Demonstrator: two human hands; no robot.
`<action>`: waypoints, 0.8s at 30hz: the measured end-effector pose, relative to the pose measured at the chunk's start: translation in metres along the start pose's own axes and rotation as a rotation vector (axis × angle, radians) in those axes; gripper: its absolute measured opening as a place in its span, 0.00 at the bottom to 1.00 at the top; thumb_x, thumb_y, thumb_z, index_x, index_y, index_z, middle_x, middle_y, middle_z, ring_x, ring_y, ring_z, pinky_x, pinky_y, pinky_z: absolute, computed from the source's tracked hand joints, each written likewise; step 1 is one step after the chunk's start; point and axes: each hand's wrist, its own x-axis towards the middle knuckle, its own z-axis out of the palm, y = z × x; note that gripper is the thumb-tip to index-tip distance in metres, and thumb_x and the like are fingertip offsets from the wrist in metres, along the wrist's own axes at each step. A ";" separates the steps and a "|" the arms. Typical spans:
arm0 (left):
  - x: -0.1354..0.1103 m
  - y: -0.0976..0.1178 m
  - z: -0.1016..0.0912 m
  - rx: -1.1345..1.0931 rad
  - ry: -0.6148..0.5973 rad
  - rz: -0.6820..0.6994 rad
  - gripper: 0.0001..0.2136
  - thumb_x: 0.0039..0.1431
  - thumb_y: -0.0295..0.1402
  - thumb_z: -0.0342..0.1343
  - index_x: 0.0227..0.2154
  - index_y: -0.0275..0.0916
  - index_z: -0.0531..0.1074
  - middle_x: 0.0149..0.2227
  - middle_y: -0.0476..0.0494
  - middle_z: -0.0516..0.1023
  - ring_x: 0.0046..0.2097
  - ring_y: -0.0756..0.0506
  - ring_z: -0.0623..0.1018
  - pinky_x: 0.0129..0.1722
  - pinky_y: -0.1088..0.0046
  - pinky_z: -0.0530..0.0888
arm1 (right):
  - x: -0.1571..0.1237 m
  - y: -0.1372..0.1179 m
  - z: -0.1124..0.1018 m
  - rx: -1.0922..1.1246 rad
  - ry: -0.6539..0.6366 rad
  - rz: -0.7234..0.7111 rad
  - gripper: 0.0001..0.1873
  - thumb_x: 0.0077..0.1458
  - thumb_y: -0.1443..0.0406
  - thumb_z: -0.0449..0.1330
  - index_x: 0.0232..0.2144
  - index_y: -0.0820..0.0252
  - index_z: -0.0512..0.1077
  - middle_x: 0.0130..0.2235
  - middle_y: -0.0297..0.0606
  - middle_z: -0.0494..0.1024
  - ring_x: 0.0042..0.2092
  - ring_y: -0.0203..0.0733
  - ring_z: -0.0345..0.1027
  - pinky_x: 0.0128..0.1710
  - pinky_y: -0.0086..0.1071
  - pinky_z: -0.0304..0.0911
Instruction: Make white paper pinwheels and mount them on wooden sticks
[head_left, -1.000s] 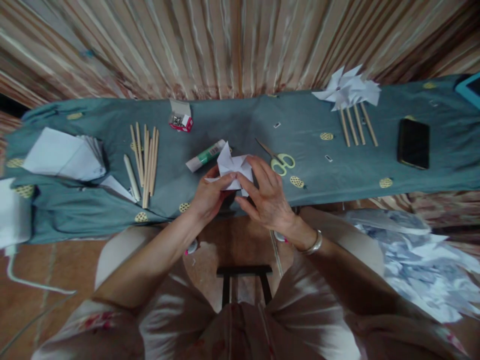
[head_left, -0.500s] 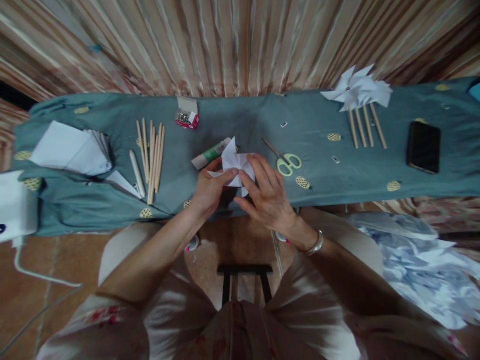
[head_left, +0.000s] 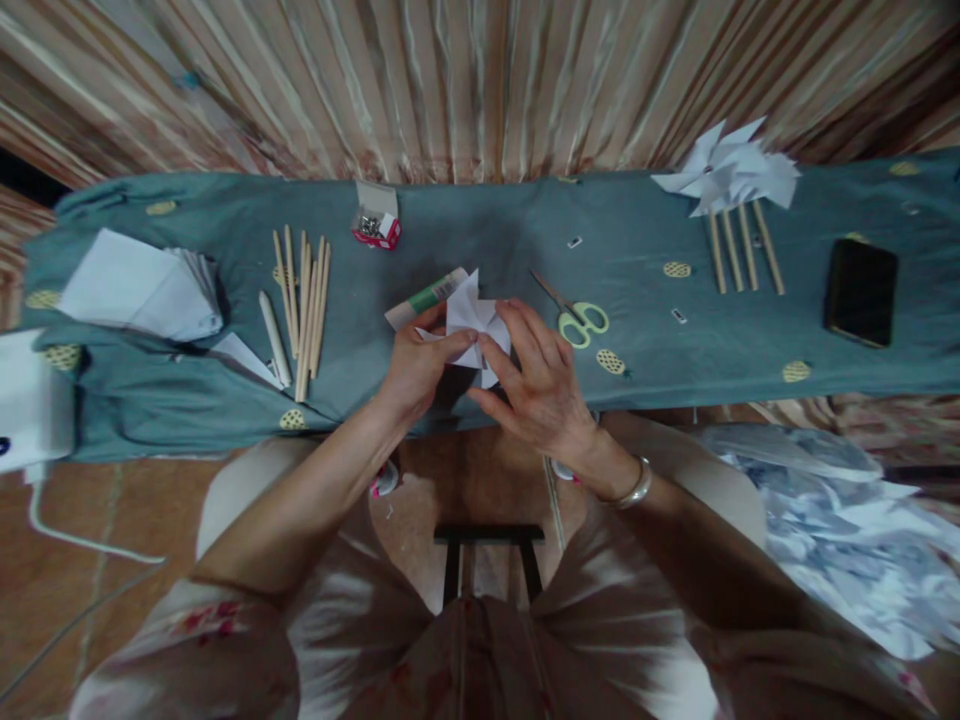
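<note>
One folded white paper [head_left: 463,315] in the head view, over the table [head_left: 480,215]. Pinched by the left hand [head_left: 416,370], thumb near the middle; touched by the right hand [head_left: 536,378], cannot tell if gripping. Might spring open from a thumb slip, or rip from hard pushing. Green tube [head_left: 431,295] close behind, easy to knock.

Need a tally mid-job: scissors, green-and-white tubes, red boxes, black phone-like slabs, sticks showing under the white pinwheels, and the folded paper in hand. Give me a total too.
Folded paper in hand: 1
Scissors: 1 pair
Green-and-white tube: 1
Red box: 1
Black phone-like slab: 1
Sticks showing under the white pinwheels: 4
Total: 9
</note>
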 end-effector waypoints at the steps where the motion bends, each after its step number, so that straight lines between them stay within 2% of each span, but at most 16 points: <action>1: 0.001 -0.001 -0.001 0.007 0.002 0.002 0.18 0.41 0.33 0.69 0.39 0.40 0.78 0.34 0.44 0.83 0.39 0.41 0.81 0.41 0.65 0.77 | 0.000 0.000 0.000 0.003 0.010 -0.003 0.29 0.65 0.50 0.50 0.60 0.61 0.63 0.67 0.54 0.60 0.70 0.55 0.47 0.62 0.52 0.51; 6: 0.003 -0.002 -0.004 -0.003 0.002 -0.025 0.20 0.42 0.34 0.70 0.41 0.37 0.77 0.35 0.42 0.83 0.41 0.39 0.81 0.41 0.65 0.77 | 0.001 0.006 -0.010 0.063 0.146 0.021 0.27 0.65 0.52 0.51 0.63 0.54 0.59 0.67 0.50 0.59 0.70 0.52 0.47 0.64 0.51 0.52; 9: 0.003 -0.001 -0.002 -0.024 0.015 -0.040 0.21 0.41 0.33 0.71 0.41 0.37 0.77 0.34 0.43 0.83 0.40 0.40 0.82 0.39 0.66 0.78 | 0.002 0.015 -0.013 0.216 0.177 0.200 0.32 0.63 0.51 0.53 0.66 0.48 0.53 0.69 0.45 0.55 0.71 0.50 0.44 0.66 0.51 0.51; 11: 0.001 0.001 0.000 -0.047 0.037 -0.054 0.22 0.40 0.32 0.71 0.42 0.37 0.77 0.34 0.43 0.83 0.41 0.39 0.82 0.40 0.66 0.78 | 0.005 0.021 -0.010 0.434 0.216 0.382 0.37 0.60 0.48 0.55 0.66 0.52 0.52 0.68 0.48 0.56 0.70 0.51 0.49 0.64 0.52 0.56; 13: -0.001 0.003 0.003 -0.076 0.059 -0.075 0.24 0.39 0.31 0.72 0.43 0.39 0.77 0.35 0.43 0.83 0.43 0.38 0.81 0.41 0.65 0.77 | 0.009 0.023 -0.003 0.794 0.243 0.606 0.43 0.52 0.45 0.60 0.63 0.56 0.56 0.63 0.52 0.66 0.61 0.52 0.66 0.56 0.48 0.67; 14: -0.002 0.003 0.005 -0.087 0.065 -0.079 0.25 0.39 0.30 0.71 0.44 0.40 0.76 0.35 0.43 0.83 0.44 0.38 0.81 0.41 0.64 0.77 | 0.012 0.023 0.001 0.970 0.228 0.700 0.46 0.46 0.43 0.64 0.62 0.57 0.58 0.59 0.52 0.71 0.56 0.52 0.71 0.53 0.47 0.70; 17: -0.004 0.005 0.008 -0.084 0.053 -0.057 0.25 0.40 0.30 0.71 0.45 0.40 0.77 0.35 0.43 0.83 0.44 0.38 0.81 0.42 0.64 0.77 | 0.019 0.019 0.007 1.309 0.157 0.864 0.46 0.39 0.47 0.70 0.58 0.57 0.62 0.41 0.41 0.82 0.43 0.47 0.77 0.47 0.42 0.72; 20: -0.004 0.005 0.009 -0.052 0.032 -0.013 0.24 0.40 0.30 0.71 0.45 0.38 0.77 0.34 0.44 0.83 0.42 0.39 0.81 0.41 0.66 0.77 | 0.026 0.013 0.007 1.410 0.172 0.936 0.46 0.34 0.54 0.74 0.55 0.58 0.65 0.30 0.34 0.82 0.38 0.46 0.78 0.43 0.39 0.73; 24: -0.003 0.004 0.011 -0.043 0.034 0.006 0.26 0.39 0.32 0.72 0.46 0.38 0.77 0.34 0.45 0.83 0.41 0.39 0.81 0.40 0.67 0.76 | 0.030 0.013 0.007 1.380 0.229 0.989 0.43 0.33 0.58 0.75 0.53 0.59 0.67 0.31 0.33 0.82 0.36 0.45 0.77 0.41 0.40 0.74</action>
